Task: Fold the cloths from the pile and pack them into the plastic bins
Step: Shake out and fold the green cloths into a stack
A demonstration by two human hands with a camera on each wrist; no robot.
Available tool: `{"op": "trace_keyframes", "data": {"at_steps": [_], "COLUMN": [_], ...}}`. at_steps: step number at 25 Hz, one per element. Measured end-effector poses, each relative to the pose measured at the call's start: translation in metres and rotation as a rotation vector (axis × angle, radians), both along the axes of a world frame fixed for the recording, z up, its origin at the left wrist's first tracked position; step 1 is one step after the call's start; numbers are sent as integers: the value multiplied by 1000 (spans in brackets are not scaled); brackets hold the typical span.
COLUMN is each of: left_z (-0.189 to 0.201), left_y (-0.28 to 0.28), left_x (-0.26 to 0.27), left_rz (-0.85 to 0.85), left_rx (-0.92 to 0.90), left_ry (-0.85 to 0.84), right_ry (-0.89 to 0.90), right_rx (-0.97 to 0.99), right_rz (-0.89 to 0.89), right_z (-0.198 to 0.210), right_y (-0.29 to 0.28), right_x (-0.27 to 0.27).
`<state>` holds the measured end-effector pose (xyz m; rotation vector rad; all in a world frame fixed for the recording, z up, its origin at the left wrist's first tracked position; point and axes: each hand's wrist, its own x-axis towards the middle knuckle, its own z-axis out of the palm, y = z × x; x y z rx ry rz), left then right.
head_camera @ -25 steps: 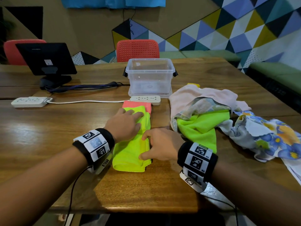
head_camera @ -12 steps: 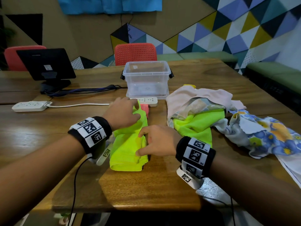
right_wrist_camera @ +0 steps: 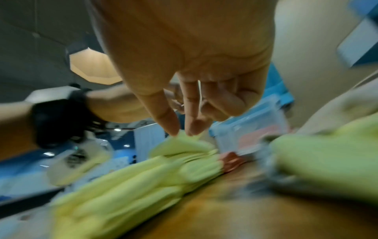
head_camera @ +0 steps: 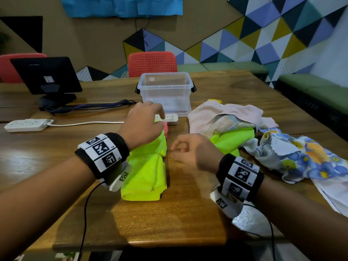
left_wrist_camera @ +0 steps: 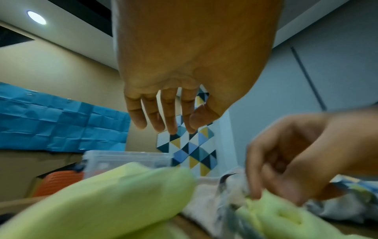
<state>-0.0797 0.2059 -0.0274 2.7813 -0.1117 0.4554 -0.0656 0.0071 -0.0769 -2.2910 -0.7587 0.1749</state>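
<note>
A neon yellow-green folded cloth (head_camera: 146, 170) lies lengthwise on the wooden table (head_camera: 169, 219), its far end humped up over a coral cloth (head_camera: 165, 127). My left hand (head_camera: 145, 121) hovers over that far end; in the left wrist view its fingers (left_wrist_camera: 169, 118) hang relaxed and hold nothing above the cloth (left_wrist_camera: 114, 194). My right hand (head_camera: 186, 149) is just right of the cloth, loosely curled with nothing in it, and blurred. The clear plastic bin (head_camera: 165, 91) stands behind. The cloth pile (head_camera: 226, 117) lies to the right, with a green cloth (head_camera: 231, 140) and a floral one (head_camera: 301, 157).
A small power strip (head_camera: 169, 118) lies just before the bin and a larger one (head_camera: 26, 125) at the left, joined by a white cable. A black monitor (head_camera: 47, 76) stands far left, a red chair (head_camera: 152, 63) behind the bin. The table's front edge is near me.
My left hand went from pressing the cloth flat to lifting its far end, then let go and rose. My right hand came off the cloth's right edge and shifted right.
</note>
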Motion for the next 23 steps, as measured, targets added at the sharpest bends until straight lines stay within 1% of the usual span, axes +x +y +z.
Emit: {"op": "trace_keyframes", "data": {"at_steps": [1,2,4,6,7,8,10,11,12,14,15,17,19,21,23], "left_z": [4,8,12,7,0,-8,-26,-35,-42,-47,-47,-39,-21,3,29], "left_y": [-13,-29,-65,-100,-115,-130,-154,-163,-168,-173,-171,-163,-158,-157,-155], "left_x": [2,5,15,32,41,49,64,69,75,84,90,100,105,105,104], "left_rz": [-48,-101,-199,-270,-293,-314,-333,-328,-314,-292,-277,-230,-226,-239,-228], "left_rx": [-3,-9,-13,56,105,155,236,260,270,233,174,0,-192,-455,-754], "left_ry": [-8,10,143,307,379,438,499,508,505,478,442,389,393,388,441], "right_ry": [-32,-57,-76,-101,-87,-32,90,104,91,111,142,188,170,126,134], "right_rx": [-73,-187,-394,-550,-617,-656,-664,-626,-536,-243,-95,174,363,520,625], "right_rz": [-52,-107,-249,-396,-440,-456,-435,-434,-445,-495,-519,-552,-574,-554,-514], "right_z": [1,5,10,13,12,11,4,-1,-6,-17,-17,-8,15,43,74], "right_y": [-16,-33,-68,-96,-105,-111,-118,-120,-121,-125,-126,-126,-125,-125,-125], "right_x": [12,25,54,75,82,84,85,88,91,98,100,101,100,103,105]}}
